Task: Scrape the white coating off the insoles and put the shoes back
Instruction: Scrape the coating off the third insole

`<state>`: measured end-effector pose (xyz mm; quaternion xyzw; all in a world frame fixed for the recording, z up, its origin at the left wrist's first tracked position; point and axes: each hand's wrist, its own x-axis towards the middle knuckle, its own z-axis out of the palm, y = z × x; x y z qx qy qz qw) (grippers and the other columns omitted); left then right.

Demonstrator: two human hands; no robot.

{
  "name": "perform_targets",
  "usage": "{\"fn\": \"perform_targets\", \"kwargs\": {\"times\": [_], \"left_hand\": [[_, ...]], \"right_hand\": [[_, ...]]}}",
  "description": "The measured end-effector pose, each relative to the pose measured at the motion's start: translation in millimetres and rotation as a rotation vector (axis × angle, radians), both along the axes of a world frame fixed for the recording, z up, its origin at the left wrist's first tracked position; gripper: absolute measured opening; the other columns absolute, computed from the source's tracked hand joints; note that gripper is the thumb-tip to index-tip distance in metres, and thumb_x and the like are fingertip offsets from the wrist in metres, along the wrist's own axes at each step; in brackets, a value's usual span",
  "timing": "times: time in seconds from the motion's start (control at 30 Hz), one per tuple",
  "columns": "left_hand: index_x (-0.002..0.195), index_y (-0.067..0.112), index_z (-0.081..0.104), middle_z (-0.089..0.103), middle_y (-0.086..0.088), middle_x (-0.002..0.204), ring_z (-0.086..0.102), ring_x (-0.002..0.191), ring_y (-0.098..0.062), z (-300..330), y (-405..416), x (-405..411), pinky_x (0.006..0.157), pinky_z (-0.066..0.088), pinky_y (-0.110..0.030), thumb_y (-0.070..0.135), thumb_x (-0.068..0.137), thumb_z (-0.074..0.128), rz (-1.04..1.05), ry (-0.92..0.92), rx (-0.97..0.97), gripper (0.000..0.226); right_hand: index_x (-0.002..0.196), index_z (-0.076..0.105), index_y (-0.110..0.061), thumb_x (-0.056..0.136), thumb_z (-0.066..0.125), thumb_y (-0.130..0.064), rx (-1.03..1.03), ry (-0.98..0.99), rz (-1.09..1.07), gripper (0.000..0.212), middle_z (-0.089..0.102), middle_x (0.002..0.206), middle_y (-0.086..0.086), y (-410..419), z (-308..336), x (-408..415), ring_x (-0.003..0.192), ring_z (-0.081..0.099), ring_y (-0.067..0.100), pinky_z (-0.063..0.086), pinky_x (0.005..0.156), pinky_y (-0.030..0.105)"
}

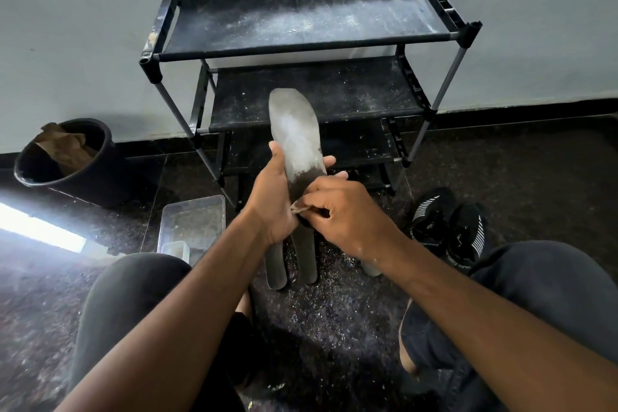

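Observation:
My left hand [272, 197] grips a grey insole [294, 134] by its edges and holds it upright, toe end up, in front of the shoe rack. White coating covers its upper part; the lower part is dark and bare. My right hand [344, 211] pinches a small scraper [297, 209] against the insole's lower end. Two more insoles [291, 261] lie side by side on the floor below my hands. A pair of black shoes [448, 227] with white stripes stands on the floor to the right.
A black shoe rack [301, 43] dusted with white powder stands against the wall. A black bin [63, 157] with brown paper sits at left. A clear plastic tray [192, 227] lies on the floor near my left knee. White scrapings litter the dark floor [334, 311].

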<state>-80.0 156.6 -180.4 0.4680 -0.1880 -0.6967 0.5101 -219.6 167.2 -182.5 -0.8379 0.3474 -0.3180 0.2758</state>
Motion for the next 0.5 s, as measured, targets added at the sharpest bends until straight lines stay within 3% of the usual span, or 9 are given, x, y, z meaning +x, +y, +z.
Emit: {"fn": "perform_targets", "kwargs": {"times": [0.07, 0.2, 0.33, 0.5], "left_hand": [[0.122, 0.006, 0.067, 0.074, -0.015, 0.115, 0.074, 0.105, -0.029, -3, 1, -1, 0.090, 0.062, -0.038, 0.069, 0.103, 0.021, 0.004, -0.011, 0.021, 0.080], [0.139, 0.006, 0.060, 0.062, -0.018, 0.132, 0.057, 0.133, -0.032, -9, 9, -15, 0.120, 0.039, -0.049, 0.066, 0.104, 0.030, -0.063, 0.015, 0.047, 0.076], [0.135, 0.007, 0.063, 0.069, -0.015, 0.127, 0.064, 0.125, -0.028, -10, 9, -16, 0.115, 0.045, -0.044, 0.063, 0.105, 0.028, -0.099, 0.085, 0.031, 0.072], [0.135, 0.002, 0.061, 0.065, -0.022, 0.136, 0.058, 0.133, -0.040, -6, 3, -1, 0.116, 0.044, -0.050, 0.075, 0.100, 0.019, -0.093, 0.083, 0.014, 0.091]], "right_hand": [[0.096, 0.078, -0.004, 0.087, 0.073, -0.006, -0.039, 0.006, -0.012, 0.010, 0.066, 0.091, 0.005, -1, 2, 0, 0.088, 0.062, 0.018, 0.053, 0.083, 0.035], [0.101, 0.074, 0.000, 0.088, 0.069, -0.001, -0.153, 0.038, -0.130, 0.013, 0.061, 0.096, 0.007, -8, 7, -6, 0.092, 0.059, 0.019, 0.050, 0.086, 0.025], [0.102, 0.073, -0.001, 0.091, 0.067, -0.002, -0.158, 0.020, -0.187, 0.013, 0.059, 0.097, 0.006, -9, 7, -7, 0.093, 0.058, 0.018, 0.050, 0.085, 0.026], [0.098, 0.076, -0.001, 0.090, 0.066, 0.000, -0.005, 0.024, -0.023, 0.012, 0.062, 0.100, 0.005, 4, 1, 0, 0.093, 0.056, 0.005, 0.050, 0.086, 0.024]]}}
